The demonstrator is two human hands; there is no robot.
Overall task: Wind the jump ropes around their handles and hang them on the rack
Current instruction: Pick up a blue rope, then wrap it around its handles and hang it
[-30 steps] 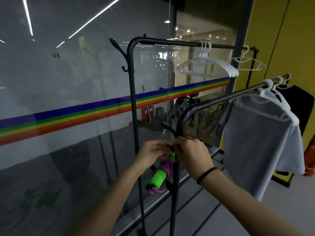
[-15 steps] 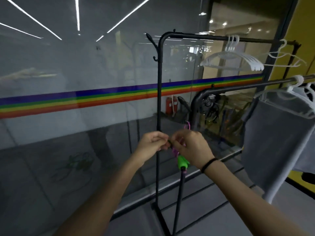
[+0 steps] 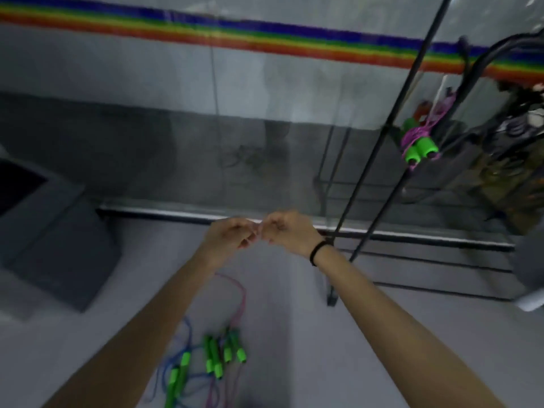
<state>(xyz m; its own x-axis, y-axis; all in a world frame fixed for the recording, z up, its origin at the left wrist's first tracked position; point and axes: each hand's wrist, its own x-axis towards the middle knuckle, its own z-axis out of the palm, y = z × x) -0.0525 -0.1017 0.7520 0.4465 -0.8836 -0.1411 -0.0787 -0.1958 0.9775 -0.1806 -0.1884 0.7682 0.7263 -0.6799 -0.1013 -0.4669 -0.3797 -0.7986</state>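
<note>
Nearest, low on the grey floor (image 3: pixel 309 363), lie the loose jump ropes (image 3: pixel 215 359): several pairs of green handles side by side, with blue and pink cords trailing around them in slack loops. One pink cord (image 3: pixel 240 293) curves up from the pile toward the wrists.

Above them both forearms reach forward. The left hand (image 3: pixel 228 241) and right hand (image 3: pixel 287 234) meet in mid-air, fingertips touching or nearly so, fingers curled in loosely. The frame is blurred here, so I cannot tell whether either hand pinches anything. A black band (image 3: pixel 318 251) circles the right wrist.

Beyond the hands a metal strip (image 3: pixel 164 213) runs along the foot of a glass wall (image 3: pixel 147 83), which bears a rainbow stripe (image 3: pixel 265 42) near the top. To the right stands the black rack (image 3: pixel 379 160), its thin poles slanting upward. A wound jump rope (image 3: pixel 419 142) hangs on it, well apart from the hands: purple cord wrapped round two green handles, whose ends point downward.
</note>
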